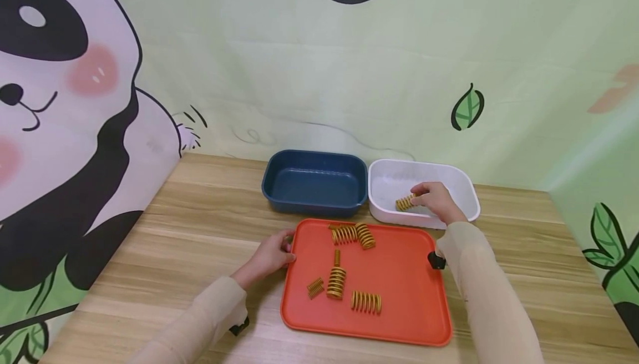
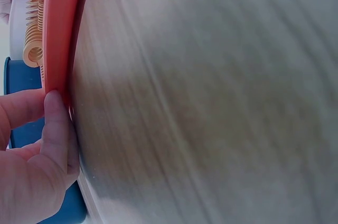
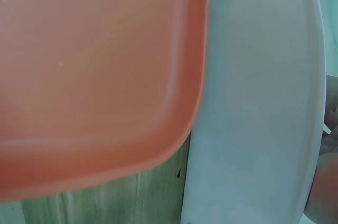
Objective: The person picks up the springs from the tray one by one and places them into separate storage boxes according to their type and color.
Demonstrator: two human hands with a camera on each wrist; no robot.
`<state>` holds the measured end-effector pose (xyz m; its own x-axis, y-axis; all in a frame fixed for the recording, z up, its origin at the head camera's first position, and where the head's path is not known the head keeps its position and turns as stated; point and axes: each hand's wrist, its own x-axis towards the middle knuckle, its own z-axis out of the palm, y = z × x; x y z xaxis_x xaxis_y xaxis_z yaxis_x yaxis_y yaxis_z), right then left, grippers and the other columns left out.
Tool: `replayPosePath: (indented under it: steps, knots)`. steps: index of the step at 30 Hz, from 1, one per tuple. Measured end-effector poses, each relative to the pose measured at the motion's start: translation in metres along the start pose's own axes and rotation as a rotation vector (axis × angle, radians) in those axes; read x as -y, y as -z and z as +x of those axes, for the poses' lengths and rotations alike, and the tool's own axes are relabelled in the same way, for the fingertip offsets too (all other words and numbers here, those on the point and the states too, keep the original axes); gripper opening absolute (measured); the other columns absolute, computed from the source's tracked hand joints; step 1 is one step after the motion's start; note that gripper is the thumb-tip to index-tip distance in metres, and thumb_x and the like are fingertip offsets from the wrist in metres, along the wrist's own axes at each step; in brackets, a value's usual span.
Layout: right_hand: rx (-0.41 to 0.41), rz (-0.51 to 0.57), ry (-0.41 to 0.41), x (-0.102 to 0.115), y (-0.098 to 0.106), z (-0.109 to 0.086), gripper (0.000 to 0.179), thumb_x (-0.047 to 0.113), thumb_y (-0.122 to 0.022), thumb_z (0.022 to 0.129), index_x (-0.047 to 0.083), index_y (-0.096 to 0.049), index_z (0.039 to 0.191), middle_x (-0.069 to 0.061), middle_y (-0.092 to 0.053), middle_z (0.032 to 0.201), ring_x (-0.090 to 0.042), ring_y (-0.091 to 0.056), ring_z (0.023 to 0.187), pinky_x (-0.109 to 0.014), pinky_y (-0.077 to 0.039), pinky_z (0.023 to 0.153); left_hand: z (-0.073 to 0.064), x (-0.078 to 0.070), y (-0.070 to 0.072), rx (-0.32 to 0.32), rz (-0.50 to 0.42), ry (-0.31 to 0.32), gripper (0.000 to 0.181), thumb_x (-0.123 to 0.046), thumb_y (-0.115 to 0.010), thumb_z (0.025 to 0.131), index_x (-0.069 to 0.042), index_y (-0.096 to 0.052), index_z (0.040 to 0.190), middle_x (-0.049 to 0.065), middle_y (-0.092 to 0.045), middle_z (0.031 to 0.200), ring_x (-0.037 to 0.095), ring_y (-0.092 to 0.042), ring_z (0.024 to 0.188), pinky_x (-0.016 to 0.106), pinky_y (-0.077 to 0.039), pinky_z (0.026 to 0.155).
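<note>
My right hand (image 1: 438,200) reaches into the white bin (image 1: 386,175) and pinches a thick yellow coil spring (image 1: 404,203) low inside it. In the right wrist view, the bin's wall (image 3: 253,97) hides most of that hand, and the spring does not show. At the left edge of the red tray (image 1: 404,281), my left hand (image 1: 267,254) grips the rim between thumb and fingers; the left wrist view shows the fingertips (image 2: 55,102) against the rim. Several yellow springs lie on the tray, among them a thick one (image 1: 366,302) and a small thin one (image 1: 315,287).
A dark blue bin (image 1: 314,186) stands left of the white one, side by side behind the tray. Everything rests on a wood-grain table (image 1: 199,214). Behind the bins rises a pale green wall covering (image 1: 299,75) with a panda and leaves.
</note>
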<state>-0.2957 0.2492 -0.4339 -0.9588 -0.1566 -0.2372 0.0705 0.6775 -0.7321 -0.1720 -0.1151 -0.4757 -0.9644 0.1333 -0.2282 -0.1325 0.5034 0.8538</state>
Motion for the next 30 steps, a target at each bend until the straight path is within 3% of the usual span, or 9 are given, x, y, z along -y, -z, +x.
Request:
replayPosePath:
  steps: [8, 15, 23, 30]
  knots:
    - [0.036, 0.009, -0.056, 0.002, 0.004, -0.003, 0.039, 0.008, -0.053, 0.085, -0.006, -0.047, 0.120, -0.023, -0.049, 0.116, -0.030, -0.047, 0.098, -0.042, -0.041, 0.092, -0.001, -0.001, -0.001, -0.008, 0.005, -0.007, 0.054, 0.011, -0.059, 0.073, -0.001, -0.046, 0.124, 0.008, -0.048, 0.072, 0.013, -0.045, 0.056, 0.024, -0.044, 0.050]
    - [0.029, 0.005, 0.003, -0.003, 0.001, 0.001, 0.037, 0.007, -0.054, 0.084, -0.010, -0.049, 0.117, -0.026, -0.050, 0.114, -0.030, -0.050, 0.096, -0.041, -0.044, 0.087, 0.000, 0.000, -0.002, -0.010, 0.016, -0.013, 0.053, 0.010, -0.059, 0.073, 0.000, -0.046, 0.123, 0.008, -0.048, 0.072, 0.013, -0.045, 0.056, 0.024, -0.044, 0.050]
    - [0.031, -0.121, 0.067, -0.006, -0.005, 0.005, 0.034, 0.017, -0.058, 0.082, -0.004, -0.056, 0.108, -0.021, -0.058, 0.102, -0.024, -0.056, 0.084, -0.033, -0.047, 0.076, 0.000, 0.001, -0.001, -0.009, 0.021, -0.014, 0.053, 0.010, -0.059, 0.073, 0.000, -0.046, 0.123, 0.008, -0.049, 0.072, 0.013, -0.046, 0.057, 0.023, -0.045, 0.051]
    - [0.016, -0.182, 0.090, -0.003, -0.008, 0.004, 0.030, 0.013, -0.057, 0.079, -0.004, -0.058, 0.103, -0.021, -0.060, 0.095, -0.027, -0.055, 0.084, -0.037, -0.047, 0.077, -0.001, 0.000, 0.000, 0.003, 0.009, -0.007, 0.053, 0.009, -0.059, 0.073, 0.001, -0.045, 0.124, 0.008, -0.048, 0.073, 0.014, -0.046, 0.058, 0.023, -0.044, 0.051]
